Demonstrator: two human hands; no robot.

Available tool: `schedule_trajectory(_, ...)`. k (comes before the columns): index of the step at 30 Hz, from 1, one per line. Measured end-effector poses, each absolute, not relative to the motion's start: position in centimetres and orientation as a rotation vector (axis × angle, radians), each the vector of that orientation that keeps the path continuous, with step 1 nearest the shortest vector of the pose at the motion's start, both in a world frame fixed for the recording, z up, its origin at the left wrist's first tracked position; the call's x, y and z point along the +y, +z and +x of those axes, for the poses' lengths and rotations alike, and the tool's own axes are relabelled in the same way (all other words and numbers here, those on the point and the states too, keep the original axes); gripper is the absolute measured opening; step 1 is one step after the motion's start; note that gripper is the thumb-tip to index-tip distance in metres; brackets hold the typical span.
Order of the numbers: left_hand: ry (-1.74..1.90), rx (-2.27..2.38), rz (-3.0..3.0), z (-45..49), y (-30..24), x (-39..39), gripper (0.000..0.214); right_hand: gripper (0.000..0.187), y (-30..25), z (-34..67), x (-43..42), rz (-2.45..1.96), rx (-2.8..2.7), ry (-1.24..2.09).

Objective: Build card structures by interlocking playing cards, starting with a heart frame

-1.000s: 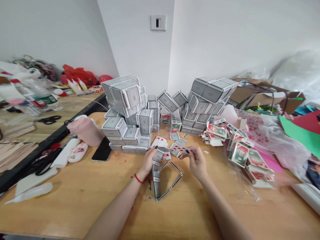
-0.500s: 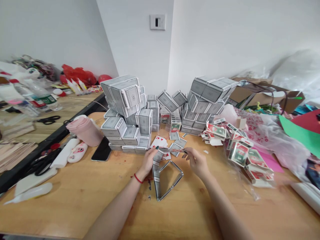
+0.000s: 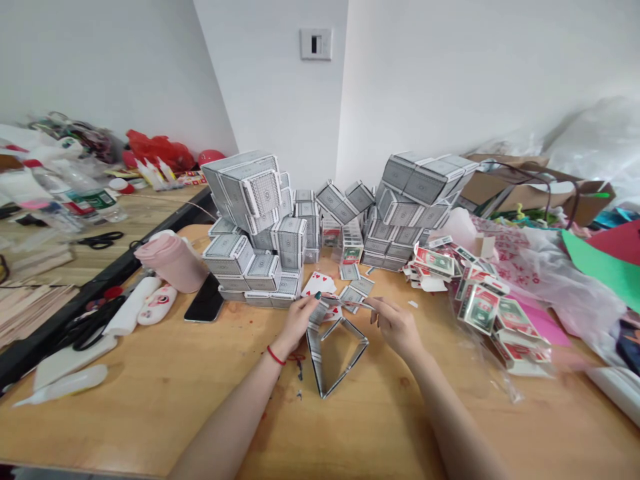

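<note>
My left hand (image 3: 300, 320), with a red cord on the wrist, grips a folded strip of joined playing cards (image 3: 315, 347) near its upper end. The strip bends into an angular, open frame standing on the table. Opposite it, my right hand (image 3: 397, 323) pinches the far end of a thin card piece stretched between both hands, seen nearly edge-on; whether it is joined to the strip I cannot tell. Just beyond my fingers lie loose cards, a face-up heart card (image 3: 318, 283) and some grey-backed ones (image 3: 361, 287).
Stacked blocks made of cards rise at the left (image 3: 243, 187) and right (image 3: 420, 180). Empty card boxes (image 3: 479, 307) and plastic bags (image 3: 545, 267) crowd the right side. Along the left are a phone (image 3: 204, 300), a pink cup (image 3: 171, 261), black scissors (image 3: 93, 327) and a glue bottle (image 3: 67, 385).
The right hand has tilted slightly, its index finger straighter along the card piece. The bent card frame has shifted a little. The left hand keeps its grip.
</note>
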State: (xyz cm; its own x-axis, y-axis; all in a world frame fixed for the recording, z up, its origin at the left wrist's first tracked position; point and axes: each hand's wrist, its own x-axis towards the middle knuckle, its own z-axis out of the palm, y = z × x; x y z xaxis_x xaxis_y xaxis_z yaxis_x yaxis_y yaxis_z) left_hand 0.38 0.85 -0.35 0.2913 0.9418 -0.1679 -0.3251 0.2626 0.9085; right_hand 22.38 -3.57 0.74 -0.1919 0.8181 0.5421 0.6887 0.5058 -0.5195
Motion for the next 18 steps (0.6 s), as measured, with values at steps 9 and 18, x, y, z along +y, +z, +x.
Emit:
schedule_trajectory(9,1.058,0.962,0.955,0.51,-0.26,0.72,0.035,0.044,1.19,22.66,-3.63,-1.322,-2.021,0.172)
schedule_trajectory(18,1.087,1.018,1.127,0.74,0.16,0.56,0.032,0.049,1.25,22.22,-3.71,-1.388,-2.027,0.149)
